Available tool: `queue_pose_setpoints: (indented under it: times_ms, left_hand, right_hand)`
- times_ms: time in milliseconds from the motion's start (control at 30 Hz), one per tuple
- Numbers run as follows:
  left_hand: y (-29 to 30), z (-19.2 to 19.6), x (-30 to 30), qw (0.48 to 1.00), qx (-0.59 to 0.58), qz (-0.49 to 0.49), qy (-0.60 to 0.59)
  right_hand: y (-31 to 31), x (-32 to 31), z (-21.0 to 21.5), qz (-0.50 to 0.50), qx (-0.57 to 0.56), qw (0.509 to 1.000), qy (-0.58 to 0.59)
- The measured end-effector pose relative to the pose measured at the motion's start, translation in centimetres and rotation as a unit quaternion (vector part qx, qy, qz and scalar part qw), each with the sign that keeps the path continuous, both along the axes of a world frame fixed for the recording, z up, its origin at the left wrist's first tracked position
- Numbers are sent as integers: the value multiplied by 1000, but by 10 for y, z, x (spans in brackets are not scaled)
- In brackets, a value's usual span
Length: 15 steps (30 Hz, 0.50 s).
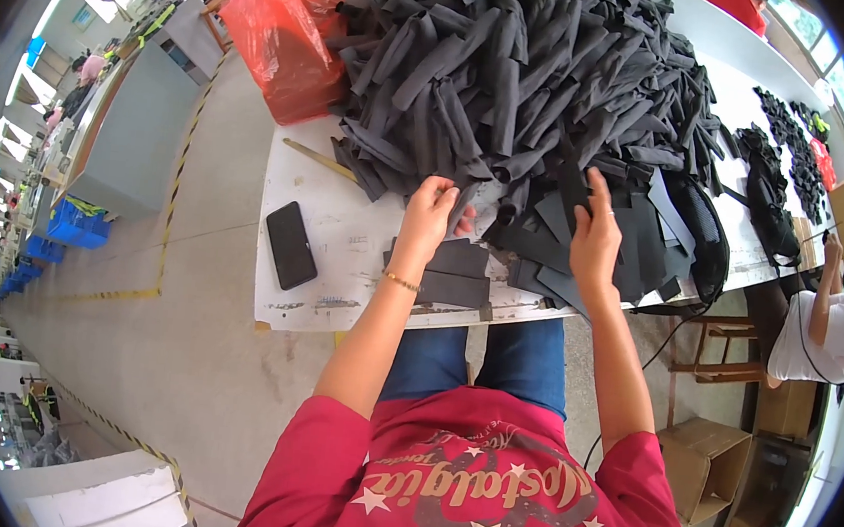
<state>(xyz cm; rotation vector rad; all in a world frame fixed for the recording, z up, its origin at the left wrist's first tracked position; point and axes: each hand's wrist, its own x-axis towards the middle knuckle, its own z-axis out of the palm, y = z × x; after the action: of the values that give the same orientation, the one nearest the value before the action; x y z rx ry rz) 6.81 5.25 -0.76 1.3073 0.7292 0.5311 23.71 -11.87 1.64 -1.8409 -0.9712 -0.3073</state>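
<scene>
In front of me, a tall heap of dark grey rolled fabric pieces (505, 65) covers the far part of the white table (349, 242). My left hand (430, 219) is closed at the heap's near edge, its fingertips pinching a dark fabric piece (462, 205). To the right, my right hand (597, 237) grips a dark fabric strip (574, 179) between thumb and fingers. Flat dark fabric pieces (452, 289) lie near the table's front edge, below my left hand. More flat dark pieces (641, 251) are stacked loosely beside and under my right hand.
A black phone (291, 245) and a thin wooden strip (319, 160) lie at the table's left. Behind them stands a red plastic bag (285, 46). A black mesh item (707, 238) borders the right stack. A co-worker (817, 333) sits at the right, near a cardboard box (703, 469).
</scene>
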Motion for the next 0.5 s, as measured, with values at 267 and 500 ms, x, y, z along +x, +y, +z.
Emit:
queue_pose_setpoints:
  times_ms: [267, 500]
  left_hand:
    - [-32, 29, -49, 918, -215, 170, -287]
    - [-34, 28, -63, 884, -298, 148, -329]
  right_hand:
    - [-17, -83, 33, 234, -101, 957, 138]
    - [-22, -97, 18, 273, -95, 955, 64]
